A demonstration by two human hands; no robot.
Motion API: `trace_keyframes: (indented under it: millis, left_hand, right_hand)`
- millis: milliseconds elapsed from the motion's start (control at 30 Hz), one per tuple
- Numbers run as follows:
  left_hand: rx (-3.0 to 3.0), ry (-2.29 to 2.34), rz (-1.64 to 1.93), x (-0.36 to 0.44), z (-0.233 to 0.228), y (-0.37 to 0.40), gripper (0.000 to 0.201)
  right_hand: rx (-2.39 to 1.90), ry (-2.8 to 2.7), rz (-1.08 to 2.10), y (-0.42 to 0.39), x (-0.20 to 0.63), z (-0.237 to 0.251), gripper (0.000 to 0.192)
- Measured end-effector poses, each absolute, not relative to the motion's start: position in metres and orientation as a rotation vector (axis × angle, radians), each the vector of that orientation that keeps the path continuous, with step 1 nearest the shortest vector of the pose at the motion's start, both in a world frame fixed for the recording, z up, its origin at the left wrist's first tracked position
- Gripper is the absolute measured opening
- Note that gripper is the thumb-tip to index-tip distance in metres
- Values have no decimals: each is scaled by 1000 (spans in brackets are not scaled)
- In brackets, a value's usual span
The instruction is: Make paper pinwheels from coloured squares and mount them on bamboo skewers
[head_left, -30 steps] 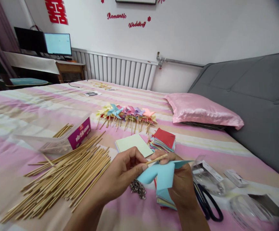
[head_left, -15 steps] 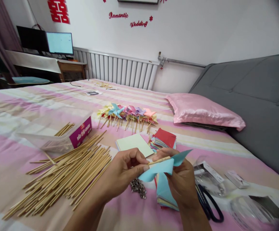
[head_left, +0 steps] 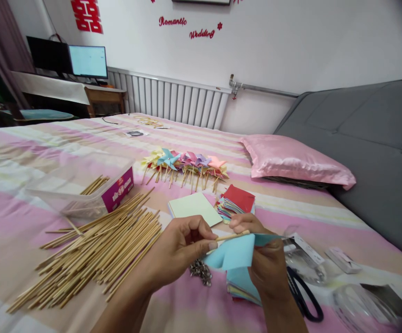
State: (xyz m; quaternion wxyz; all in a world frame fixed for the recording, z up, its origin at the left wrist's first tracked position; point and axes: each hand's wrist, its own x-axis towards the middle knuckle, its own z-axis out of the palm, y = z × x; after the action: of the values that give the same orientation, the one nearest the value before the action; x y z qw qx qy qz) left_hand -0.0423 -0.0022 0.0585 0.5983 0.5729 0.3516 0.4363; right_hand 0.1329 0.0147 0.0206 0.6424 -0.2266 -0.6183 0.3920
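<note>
While the left hand (head_left: 176, 254) fingers pinch the stick (head_left: 234, 236), right hand (head_left: 266, 263) fingers grip the blue paper (head_left: 235, 254) under it.

A light blue folded paper piece (head_left: 234, 253), curled into pinwheel-like flaps, is held up above the striped bedspread, near the front edge of the view. One pointed flap is stretched out to the right. A thin wooden stick (head_left: 233, 236) is laid across its upper edge, nearly level, slightly raised at the right end, and is touched by the paper.
</note>
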Motion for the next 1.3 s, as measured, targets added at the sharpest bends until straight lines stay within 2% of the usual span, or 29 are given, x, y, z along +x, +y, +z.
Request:
trace_keyframes:
  millis: [600,800,900,1033,1167,1300]
  left_hand:
    - [1349,796,972,-38,57,-6,21]
    - [1403,839,989,-37,58,-5,18]
    - [1579,938,983,-41,59,0,14]
    - [1764,1143,821,-50,52,11,19]
    - [1636,1121,748,-54,38,19,23]
    - [1418,1081,819,-52,34,22,25]
  right_hand:
    - [-559,-1395,791,10,134,29,6]
    - [-586,-1342,838,13,136,23,6]
    - [-650,-1207,975,17,136,20,5]
    - [-828,-924,1166,20,133,22,20]
    - [-877,-861,1246,22,131,26,37]
    - [-953,-855,1227,27,133,21,38]
